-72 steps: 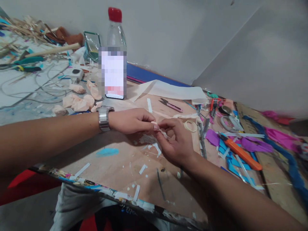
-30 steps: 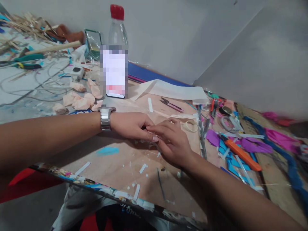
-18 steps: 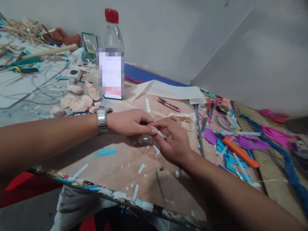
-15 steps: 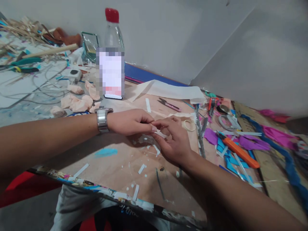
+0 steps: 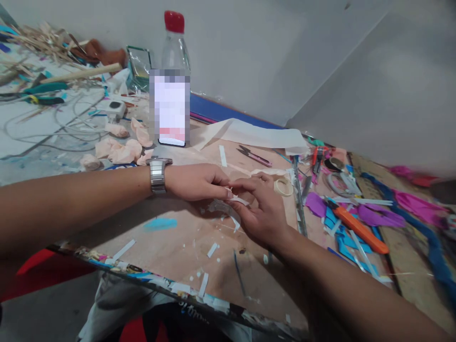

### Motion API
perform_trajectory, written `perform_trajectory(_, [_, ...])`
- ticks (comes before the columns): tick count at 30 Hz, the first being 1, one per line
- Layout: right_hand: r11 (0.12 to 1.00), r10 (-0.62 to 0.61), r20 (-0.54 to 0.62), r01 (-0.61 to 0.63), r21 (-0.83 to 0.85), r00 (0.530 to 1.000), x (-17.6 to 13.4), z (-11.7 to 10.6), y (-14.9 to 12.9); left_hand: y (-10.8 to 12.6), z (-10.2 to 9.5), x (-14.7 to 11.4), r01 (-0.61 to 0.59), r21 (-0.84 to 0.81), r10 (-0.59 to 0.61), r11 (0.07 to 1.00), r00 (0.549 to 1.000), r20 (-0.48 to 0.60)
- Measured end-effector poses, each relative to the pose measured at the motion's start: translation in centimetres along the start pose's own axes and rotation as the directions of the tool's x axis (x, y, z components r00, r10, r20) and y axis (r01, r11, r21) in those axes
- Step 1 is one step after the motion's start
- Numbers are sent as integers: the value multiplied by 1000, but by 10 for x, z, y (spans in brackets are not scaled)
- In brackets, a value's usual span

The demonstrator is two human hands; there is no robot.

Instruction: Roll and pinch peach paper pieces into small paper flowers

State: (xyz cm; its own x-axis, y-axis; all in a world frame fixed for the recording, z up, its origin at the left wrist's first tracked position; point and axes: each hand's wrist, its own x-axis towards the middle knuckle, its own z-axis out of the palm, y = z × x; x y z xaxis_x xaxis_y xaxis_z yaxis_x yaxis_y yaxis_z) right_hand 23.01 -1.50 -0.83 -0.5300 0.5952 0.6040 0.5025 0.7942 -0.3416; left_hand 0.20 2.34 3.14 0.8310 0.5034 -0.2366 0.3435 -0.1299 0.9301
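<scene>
Pale strip (image 5: 240, 200) held at the fingertips, between left hand (image 5: 194, 182) and right hand (image 5: 265, 207).
The strip's near end is pinched between thumb and index finger of the left hand; the rest runs rightward along the right thumb. The right hand is curled, its thumb and index finger closing in around the strip; whether they grip it firmly cannot be told. Both hands are nearly touching, just above the brown surface (image 5: 167, 254), with a white smear (image 5: 235, 222) below them. A pale ring (image 5: 285, 194) lies just beside the right hand, on its far side; pink-handled snips (image 5: 256, 157) lie beyond both hands. An orange-handled cutter (image 5: 363, 231) lies well apart, to the right.
</scene>
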Motion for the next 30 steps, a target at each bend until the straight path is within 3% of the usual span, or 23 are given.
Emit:
perform_trajectory(5, [999, -31, 67, 31, 9, 997, 0, 1, 1, -6, -1, 1, -59, 37, 57, 998, 997, 46])
perform_trajectory(10, [998, -2, 69, -3, 69, 998, -2, 2, 2, -5, 0, 1, -96, 148, 94, 984, 995, 19])
perform_trajectory(21, [994, 15, 9, -16, 107, 1000, 2, 2, 2, -1, 1, 1, -89, 108, 98, 990, 992, -76])
perform_trajectory(30, [994, 7, 11, -8, 112, 1000, 2, 2, 1, 0, 0, 2, -126, 111, 135, 986, 988, -75])
